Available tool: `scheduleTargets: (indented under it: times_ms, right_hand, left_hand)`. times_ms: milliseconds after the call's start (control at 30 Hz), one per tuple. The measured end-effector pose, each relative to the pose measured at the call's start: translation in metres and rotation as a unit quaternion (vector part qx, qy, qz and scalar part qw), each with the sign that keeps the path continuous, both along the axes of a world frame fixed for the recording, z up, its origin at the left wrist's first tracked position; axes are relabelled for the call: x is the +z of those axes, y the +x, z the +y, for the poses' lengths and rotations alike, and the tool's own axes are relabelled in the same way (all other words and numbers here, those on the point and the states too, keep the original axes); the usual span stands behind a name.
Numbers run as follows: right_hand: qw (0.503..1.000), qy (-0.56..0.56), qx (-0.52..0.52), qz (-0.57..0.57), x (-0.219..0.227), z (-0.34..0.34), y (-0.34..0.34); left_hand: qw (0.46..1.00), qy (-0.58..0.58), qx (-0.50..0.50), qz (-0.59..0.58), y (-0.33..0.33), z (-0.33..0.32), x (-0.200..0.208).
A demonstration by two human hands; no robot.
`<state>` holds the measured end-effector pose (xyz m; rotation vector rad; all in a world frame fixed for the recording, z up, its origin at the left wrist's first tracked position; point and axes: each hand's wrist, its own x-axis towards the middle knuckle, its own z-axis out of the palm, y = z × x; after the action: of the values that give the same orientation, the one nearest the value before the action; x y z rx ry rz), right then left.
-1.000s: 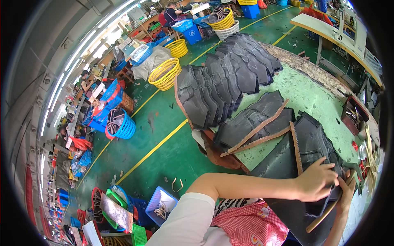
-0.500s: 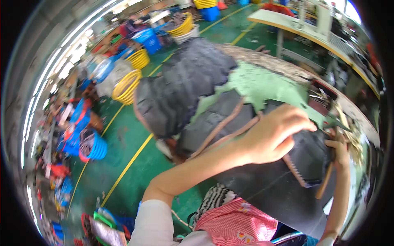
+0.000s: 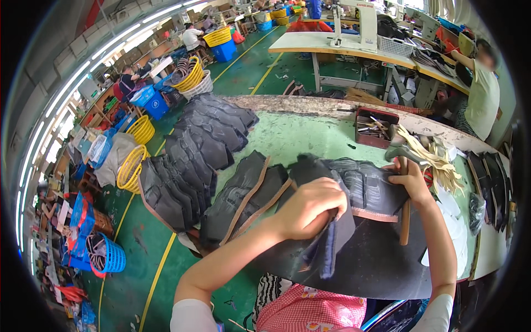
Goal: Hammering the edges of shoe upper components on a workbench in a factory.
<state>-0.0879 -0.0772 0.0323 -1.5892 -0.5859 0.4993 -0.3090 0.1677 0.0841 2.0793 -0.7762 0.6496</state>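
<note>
Left hand: fingers closed on a black panel (image 3: 344,224), motion-blurred, hanging toward the near side
Right hand (image 3: 410,180): curled around wooden-handled hammer (image 3: 404,227), handle running near-far; thumb at the whitish-streaked panel's right end
Whitish-streaked panel (image 3: 368,185): between the hands, long axis left-right, right hand nearer; tan strip (image 3: 376,214) along near edge
Room: green table (image 3: 304,127) surface on far side, up to red tool box (image 3: 363,134); black sheet (image 3: 381,249) near
</note>
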Motion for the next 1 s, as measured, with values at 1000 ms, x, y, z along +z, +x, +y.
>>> scheduleTargets:
  times_ms: [1000]
  right_hand:
    - [0.912, -0.32, 0.244, -0.081, 0.014, -0.062, -0.17]
  left_hand:
    - [0.941, 0.08, 0.047, 0.326, 0.005, -0.053, -0.092]
